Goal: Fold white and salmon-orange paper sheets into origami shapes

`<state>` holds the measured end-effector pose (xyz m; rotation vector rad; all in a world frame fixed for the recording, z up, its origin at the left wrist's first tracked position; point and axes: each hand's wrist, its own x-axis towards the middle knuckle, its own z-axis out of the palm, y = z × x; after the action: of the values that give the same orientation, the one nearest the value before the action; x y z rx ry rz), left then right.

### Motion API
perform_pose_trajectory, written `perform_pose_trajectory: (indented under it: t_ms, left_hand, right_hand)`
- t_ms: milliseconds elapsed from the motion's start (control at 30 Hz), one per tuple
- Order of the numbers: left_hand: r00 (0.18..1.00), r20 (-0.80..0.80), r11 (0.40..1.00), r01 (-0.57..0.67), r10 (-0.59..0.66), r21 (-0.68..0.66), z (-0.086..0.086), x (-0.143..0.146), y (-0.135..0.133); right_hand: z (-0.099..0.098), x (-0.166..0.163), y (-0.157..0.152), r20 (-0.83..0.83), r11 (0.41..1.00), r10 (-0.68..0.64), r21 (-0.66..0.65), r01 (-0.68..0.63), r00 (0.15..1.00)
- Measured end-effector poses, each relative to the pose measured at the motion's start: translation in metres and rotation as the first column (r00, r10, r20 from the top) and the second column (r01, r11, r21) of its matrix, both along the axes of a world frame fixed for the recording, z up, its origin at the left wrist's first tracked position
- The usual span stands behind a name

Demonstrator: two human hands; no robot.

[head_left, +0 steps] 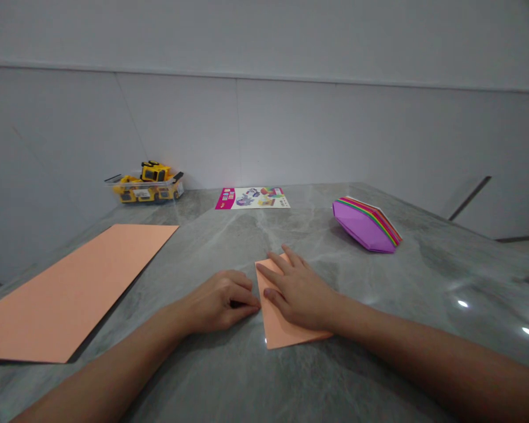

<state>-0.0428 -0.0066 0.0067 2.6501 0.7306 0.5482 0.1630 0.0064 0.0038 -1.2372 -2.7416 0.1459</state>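
Note:
A folded sheet of orange paper (277, 330) lies on the grey marbled table in front of me. My right hand (306, 294) is pressed flat over it, fingers spread, covering much of its upper and right part. At the paper's left edge, my left hand (227, 299) is closed, with thumb and forefinger pinched together on the edge. Its other fingers are curled in. Off to the left lies a larger orange sheet (83, 288), flat and touched by neither hand.
A purple folded-paper piece with rainbow-striped edges (365, 226) stands on the right. At the back are a magenta-and-white printed booklet (258, 198) and a clear plastic box (136, 185) holding yellow toy vehicles (156, 172). A pale wall (291, 129) rises behind the table (211, 247).

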Motion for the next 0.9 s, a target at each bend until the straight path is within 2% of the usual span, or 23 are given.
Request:
perform_pose_trajectory:
  t_ms: [900]
  left_hand:
    - [1.0, 0.024, 1.0, 0.02, -0.019, -0.023, -0.0002, -0.0012, 0.0004]
  right_hand:
    - [0.0, -0.0018, -0.0003, 0.0, 1.0, -0.014, 0.012, 0.014, 1.0]
